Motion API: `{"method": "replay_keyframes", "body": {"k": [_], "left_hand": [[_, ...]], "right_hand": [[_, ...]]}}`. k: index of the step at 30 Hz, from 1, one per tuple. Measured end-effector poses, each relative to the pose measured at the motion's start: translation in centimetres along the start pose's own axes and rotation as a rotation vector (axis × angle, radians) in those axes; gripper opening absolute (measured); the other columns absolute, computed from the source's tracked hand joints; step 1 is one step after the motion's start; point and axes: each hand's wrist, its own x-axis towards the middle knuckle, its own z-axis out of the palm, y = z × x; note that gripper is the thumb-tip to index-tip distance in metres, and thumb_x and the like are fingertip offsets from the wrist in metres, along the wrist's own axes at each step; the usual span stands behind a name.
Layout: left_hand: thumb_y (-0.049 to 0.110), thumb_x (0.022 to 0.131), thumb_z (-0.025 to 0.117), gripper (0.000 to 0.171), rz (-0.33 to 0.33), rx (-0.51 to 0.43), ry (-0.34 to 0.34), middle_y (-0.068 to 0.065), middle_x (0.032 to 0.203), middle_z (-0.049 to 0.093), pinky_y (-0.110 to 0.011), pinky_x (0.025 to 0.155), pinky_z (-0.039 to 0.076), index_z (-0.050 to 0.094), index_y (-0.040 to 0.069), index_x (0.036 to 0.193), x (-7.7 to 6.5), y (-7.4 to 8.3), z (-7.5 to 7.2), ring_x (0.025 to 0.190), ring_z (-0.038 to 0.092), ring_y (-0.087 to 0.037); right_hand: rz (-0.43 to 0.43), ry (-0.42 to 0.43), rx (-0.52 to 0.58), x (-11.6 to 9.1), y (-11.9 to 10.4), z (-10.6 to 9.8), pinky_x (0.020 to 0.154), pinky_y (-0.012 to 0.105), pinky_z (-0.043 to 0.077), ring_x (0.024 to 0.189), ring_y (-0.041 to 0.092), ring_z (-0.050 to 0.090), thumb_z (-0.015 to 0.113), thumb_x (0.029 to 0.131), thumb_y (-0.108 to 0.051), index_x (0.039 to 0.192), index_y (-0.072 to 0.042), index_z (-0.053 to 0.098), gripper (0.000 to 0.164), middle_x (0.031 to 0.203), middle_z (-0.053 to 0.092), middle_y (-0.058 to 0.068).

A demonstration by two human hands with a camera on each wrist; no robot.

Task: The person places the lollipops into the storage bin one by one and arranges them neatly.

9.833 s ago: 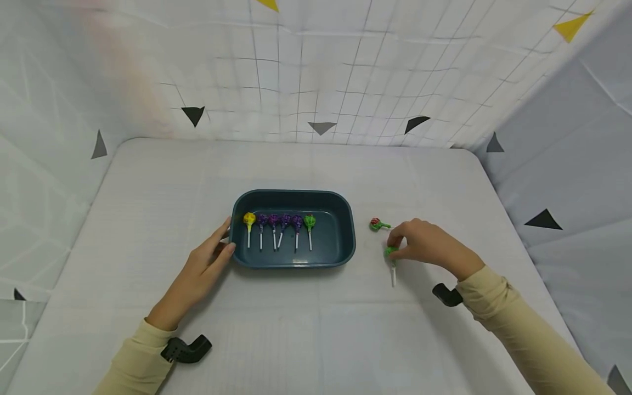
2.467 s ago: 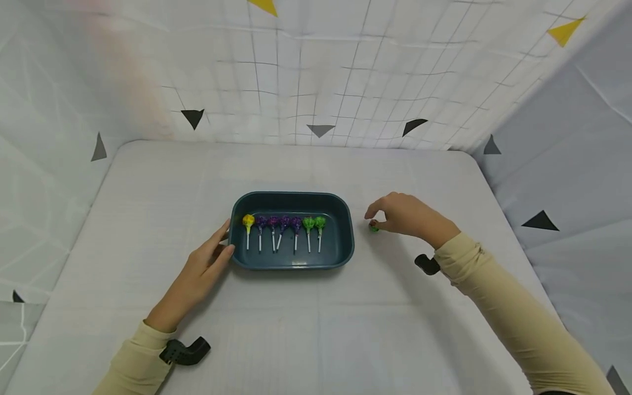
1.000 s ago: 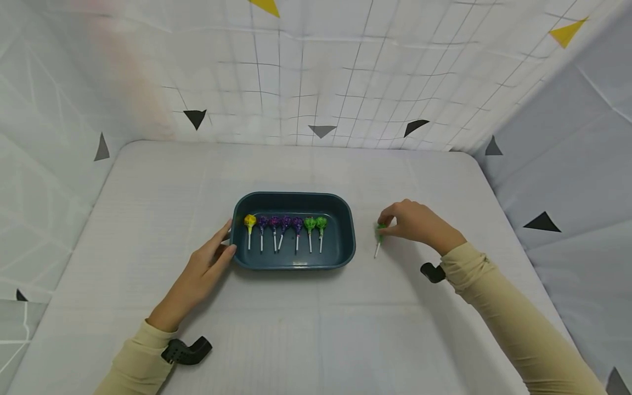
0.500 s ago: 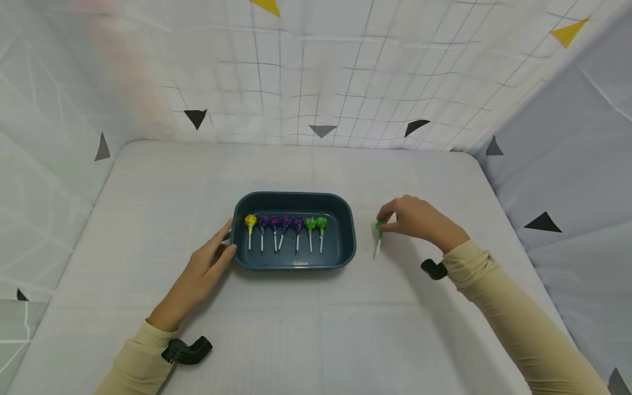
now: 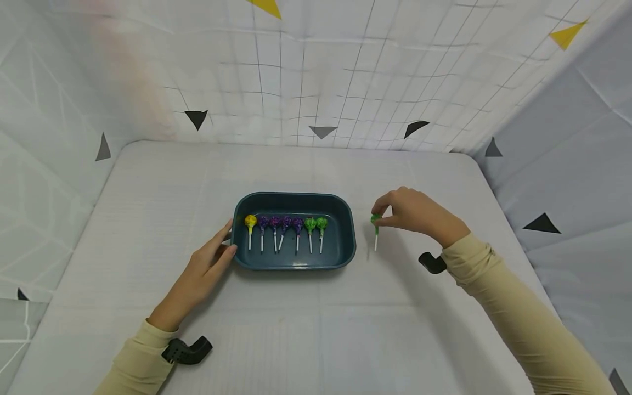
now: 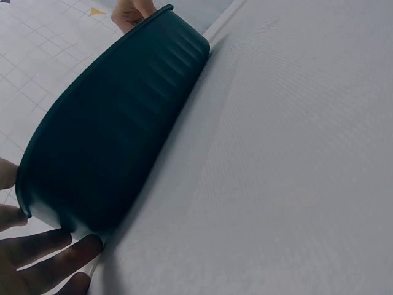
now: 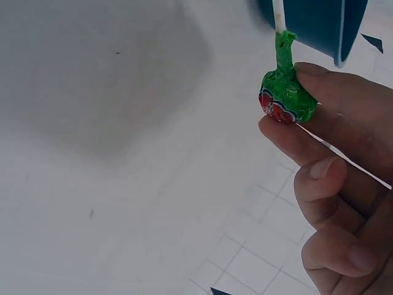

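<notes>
Between thumb and index finger, my right hand (image 5: pixel 419 214) pinches a green-wrapped lollipop (image 7: pixel 287 98) by its head, with a red patch on the wrapper. Its white stick points down toward the near side, over the table right of the tray. The dark teal tray (image 5: pixel 340 258) holds a row of lollipops with sticks toward me: a yellow one (image 5: pixel 250 220) at the left, several purple ones (image 5: pixel 286 222), then two green ones (image 5: pixel 322 223). My left hand (image 5: pixel 199 274) touches the tray's left end with extended fingers; in the left wrist view, fingertips (image 6: pixel 89 246) rest against its outer wall.
The white-covered table (image 5: pixel 306 329) extends around the tray. A white cloth wall with grid lines (image 5: pixel 316 82) stands behind it, and pale sheets (image 5: pixel 582 164) hang at the sides. Each wrist wears a black device (image 5: pixel 186 350).
A second green lollipop has joined the row in the tray. My right hand picked up the red-and-green lollipop, turned its stick toward me and raised it slightly leftward. The left hand stays put.
</notes>
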Motion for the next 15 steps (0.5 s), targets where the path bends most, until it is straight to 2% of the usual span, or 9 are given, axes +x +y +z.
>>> {"method": "replay_keyframes", "body": {"k": [7,15], "left_hand": [[0.026,0.112,0.045,0.061,0.007,-0.002,0.004,-0.023,0.152,0.053,-0.058,0.103,0.05,0.021,0.015,0.167,0.0,0.0,0.0,0.12,0.068,-0.034],[0.026,0.112,0.046,0.061,0.009,0.001,0.008,-0.022,0.152,0.053,-0.058,0.103,0.05,0.021,0.013,0.166,0.0,0.0,0.0,0.12,0.068,-0.034]], "right_hand": [[-0.028,0.003,-0.007,0.2,-1.3,-1.2,0.083,0.045,0.059,0.098,0.023,0.074,0.083,0.088,-0.022,0.103,-0.016,0.083,0.016,0.1,0.081,-0.002],[-0.053,0.01,-0.02,0.8,-2.5,-2.2,0.077,0.039,0.058,0.088,0.016,0.071,0.082,0.089,-0.024,0.104,-0.018,0.082,0.016,0.101,0.08,-0.005]]}}
